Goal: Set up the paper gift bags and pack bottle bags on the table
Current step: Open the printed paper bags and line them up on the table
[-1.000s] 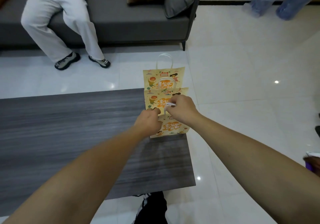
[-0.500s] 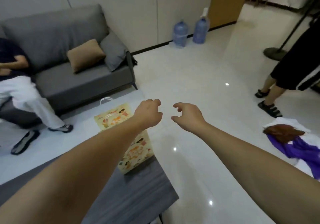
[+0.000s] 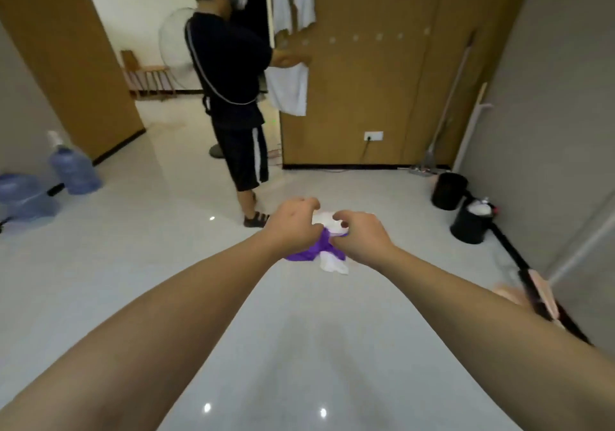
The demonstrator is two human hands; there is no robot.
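Left hand: curled over the purple-and-white bundle, gripping its left side.
Right hand: curled too, pinching the bundle's right side.
Bundle: crumpled soft stuff, purple with white parts, held between both hands above the glossy pale floor.
Buckets: 2 black round ones, right of the hands; contents unclear.
Water jugs: 2 blue translucent, far left.

Under our left hand and right hand we see a soft crumpled bundle, purple and white, cloth or thin plastic, can't tell which. Floor below the hands: glossy smooth tile w/ light spots. Beyond the hands, matt wood-look wall panels, white cloth towel. Far left of the hands, clear blue plastic water jugs.
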